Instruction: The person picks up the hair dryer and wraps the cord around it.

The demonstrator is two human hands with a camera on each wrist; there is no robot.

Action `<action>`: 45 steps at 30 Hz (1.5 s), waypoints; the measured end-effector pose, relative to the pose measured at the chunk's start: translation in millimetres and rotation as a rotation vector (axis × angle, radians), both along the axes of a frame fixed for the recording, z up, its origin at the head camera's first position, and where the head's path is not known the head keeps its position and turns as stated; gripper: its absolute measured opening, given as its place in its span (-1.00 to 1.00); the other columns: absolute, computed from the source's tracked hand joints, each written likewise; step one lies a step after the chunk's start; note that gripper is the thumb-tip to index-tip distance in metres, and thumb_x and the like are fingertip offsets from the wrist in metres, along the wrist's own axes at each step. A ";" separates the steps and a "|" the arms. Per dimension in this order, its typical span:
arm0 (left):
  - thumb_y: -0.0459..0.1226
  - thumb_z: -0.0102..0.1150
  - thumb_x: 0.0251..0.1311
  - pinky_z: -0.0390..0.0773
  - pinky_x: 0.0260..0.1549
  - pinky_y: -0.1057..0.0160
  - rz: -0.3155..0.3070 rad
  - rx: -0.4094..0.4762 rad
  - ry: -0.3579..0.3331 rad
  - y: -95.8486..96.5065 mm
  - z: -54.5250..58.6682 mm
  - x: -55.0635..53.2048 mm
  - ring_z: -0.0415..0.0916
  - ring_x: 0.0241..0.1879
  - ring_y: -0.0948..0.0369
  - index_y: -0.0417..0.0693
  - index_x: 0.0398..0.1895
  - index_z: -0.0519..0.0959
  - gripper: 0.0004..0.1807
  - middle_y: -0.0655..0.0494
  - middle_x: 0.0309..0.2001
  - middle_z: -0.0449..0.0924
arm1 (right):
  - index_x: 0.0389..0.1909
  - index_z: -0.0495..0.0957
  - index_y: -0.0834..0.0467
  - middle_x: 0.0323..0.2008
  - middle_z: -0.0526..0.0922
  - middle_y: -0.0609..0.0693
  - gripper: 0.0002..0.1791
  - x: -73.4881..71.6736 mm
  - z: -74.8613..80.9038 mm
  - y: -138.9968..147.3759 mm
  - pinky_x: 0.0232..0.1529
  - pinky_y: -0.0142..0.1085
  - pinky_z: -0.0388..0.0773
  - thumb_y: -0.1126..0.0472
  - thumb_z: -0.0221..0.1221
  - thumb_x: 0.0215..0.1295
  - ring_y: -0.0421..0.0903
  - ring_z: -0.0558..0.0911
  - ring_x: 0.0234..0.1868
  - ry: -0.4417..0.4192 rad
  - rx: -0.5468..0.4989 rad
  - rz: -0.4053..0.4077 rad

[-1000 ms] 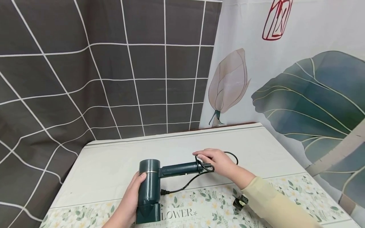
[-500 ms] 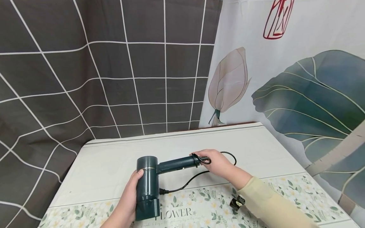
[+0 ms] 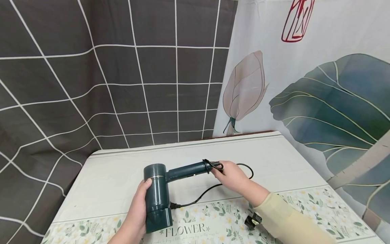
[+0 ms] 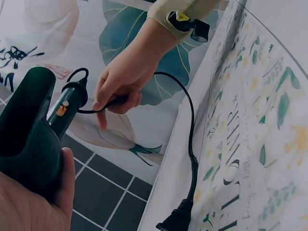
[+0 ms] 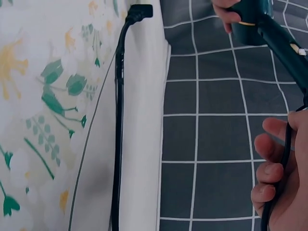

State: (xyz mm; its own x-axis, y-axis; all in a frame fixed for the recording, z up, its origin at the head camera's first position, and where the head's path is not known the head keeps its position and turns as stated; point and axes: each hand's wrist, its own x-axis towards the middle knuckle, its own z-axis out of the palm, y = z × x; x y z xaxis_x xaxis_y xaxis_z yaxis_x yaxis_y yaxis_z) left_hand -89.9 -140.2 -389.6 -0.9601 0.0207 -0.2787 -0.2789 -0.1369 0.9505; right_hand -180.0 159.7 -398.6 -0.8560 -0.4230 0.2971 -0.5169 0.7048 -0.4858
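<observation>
My left hand [image 3: 137,210] grips the barrel of a dark green hair dryer [image 3: 156,195], thumb along its near side. The dryer is held above the table, its handle [image 4: 64,113] pointing right and slightly up. Black cord [image 3: 210,165] loops around the handle's end. Just past that end, my right hand [image 3: 233,176] pinches the cord between thumb and curled fingers. In the right wrist view the cord [image 5: 287,144] runs across this hand's palm. From there it arcs down to a plug [image 3: 174,205] lying just right of the barrel.
A white cloth with a floral print band covers the table [image 3: 122,176]. Behind it hang a dark gridded curtain [image 3: 161,67] and a white curtain [image 3: 256,20] with a lotus print. A small black device [image 3: 253,221] is strapped at my right wrist.
The hair dryer has shifted slightly up and left, its handle tilting further up. My right hand has moved from over the handle's end to just beyond it, still with the cord.
</observation>
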 end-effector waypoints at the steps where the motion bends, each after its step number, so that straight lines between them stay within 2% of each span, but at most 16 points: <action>1: 0.29 -0.27 0.42 0.47 -0.10 0.10 0.005 -0.010 0.003 0.5 0.5 -0.4 0.53 -0.13 0.09 0.08 0.54 -0.10 -0.19 -0.01 -0.04 0.46 | -0.56 0.47 -0.01 -0.68 0.29 -0.23 -0.69 0.7 -0.3 -0.5 -0.53 -0.35 0.27 0.15 0.12 0.46 -0.30 0.23 -0.65 0.014 -0.007 -0.007; 3: 0.30 -0.29 0.42 0.44 -0.07 0.11 0.009 -0.033 0.006 1.3 1.5 -1.2 0.48 -0.08 0.11 0.06 0.55 -0.14 -0.16 -0.01 0.00 0.42 | -0.56 0.46 -0.04 -0.69 0.24 -0.23 -0.69 2.0 -0.8 -1.6 -0.56 -0.36 0.24 0.13 0.12 0.47 -0.31 0.20 -0.66 0.040 -0.017 -0.017; 10: 0.31 -0.34 0.42 0.38 -0.05 0.11 0.020 -0.057 0.011 3.6 4.4 -3.6 0.38 -0.02 0.11 0.08 0.58 -0.20 -0.15 -0.01 0.08 0.34 | -0.32 0.73 0.02 -0.74 0.23 -0.26 -0.77 6.2 0.2 -5.6 -0.60 -0.37 0.24 0.13 0.11 0.44 -0.31 0.21 -0.68 0.100 -0.028 -0.036; 14: 0.29 -0.33 0.43 0.38 -0.05 0.11 0.031 -0.054 0.019 5.8 5.5 -4.7 0.37 -0.01 0.11 0.09 0.58 -0.20 -0.15 -0.01 0.08 0.33 | -0.37 0.68 0.03 -0.75 0.23 -0.27 -0.78 6.8 0.7 -8.0 -0.61 -0.37 0.26 0.11 0.13 0.44 -0.30 0.25 -0.68 0.121 -0.011 -0.028; 18: 0.28 -0.32 0.43 0.38 -0.04 0.12 0.043 -0.058 0.029 7.9 6.0 -4.8 0.36 0.00 0.11 0.09 0.58 -0.19 -0.17 -0.01 0.09 0.32 | -0.43 0.60 -0.06 -0.71 0.27 -0.30 -0.79 8.6 0.5 -9.7 -0.55 -0.37 0.30 0.09 0.14 0.44 -0.31 0.31 -0.63 0.146 -0.002 -0.016; 24: 0.27 -0.29 0.43 0.36 -0.02 0.11 0.060 -0.052 0.041 11.2 5.6 -4.6 0.37 0.02 0.09 0.13 0.58 -0.18 -0.18 -0.02 0.12 0.33 | -0.58 0.44 -0.12 -0.72 0.22 -0.31 -0.66 13.1 2.6 -12.3 -0.58 -0.39 0.26 0.05 0.11 0.48 -0.35 0.26 -0.65 0.175 0.007 -0.007; 28: 0.27 -0.32 0.45 0.33 -0.01 0.11 0.070 -0.062 0.052 10.3 3.1 -7.5 0.35 0.05 0.10 0.14 0.59 -0.22 -0.18 -0.03 0.16 0.30 | -0.37 0.65 -0.07 -0.67 0.36 -0.34 -0.81 17.1 3.1 -11.7 -0.53 -0.40 0.31 0.09 0.13 0.45 -0.39 0.27 -0.63 0.168 0.028 0.006; 31: 0.27 -0.33 0.45 0.31 0.01 0.11 0.080 -0.075 0.053 8.0 1.3 -9.5 0.33 0.07 0.11 0.15 0.59 -0.25 -0.18 -0.03 0.19 0.28 | -0.23 0.68 -0.02 -0.66 0.35 -0.37 -0.86 19.7 3.1 -11.2 -0.50 -0.42 0.32 0.14 0.14 0.39 -0.41 0.27 -0.62 0.182 0.041 0.037; 34: 0.27 -0.34 0.45 0.30 0.02 0.10 0.079 -0.087 0.046 6.4 0.3 -9.9 0.31 0.10 0.10 0.15 0.60 -0.25 -0.18 -0.04 0.22 0.27 | -0.31 0.64 -0.01 -0.69 0.24 -0.37 -0.90 21.3 3.6 -10.9 -0.53 -0.44 0.30 0.20 0.14 0.31 -0.40 0.25 -0.64 0.205 0.045 0.060; 40: 0.28 -0.31 0.44 0.29 0.02 0.09 0.086 -0.103 0.041 3.5 -0.8 -9.5 0.30 0.11 0.09 0.16 0.60 -0.25 -0.16 -0.04 0.23 0.26 | -0.33 0.65 0.02 -0.65 0.31 -0.33 -0.83 24.5 5.7 -10.8 -0.55 -0.48 0.27 0.31 0.13 0.15 -0.39 0.27 -0.61 0.277 0.047 0.087; 45: 0.27 -0.30 0.44 0.32 -0.01 0.12 0.078 -0.108 0.047 3.2 -2.8 -9.4 0.32 0.08 0.09 0.15 0.59 -0.24 -0.17 -0.06 0.20 0.28 | -0.38 0.63 0.00 -0.63 0.31 -0.33 -0.87 27.2 8.9 -9.3 -0.55 -0.49 0.26 0.30 0.17 0.14 -0.39 0.27 -0.59 0.371 0.079 0.098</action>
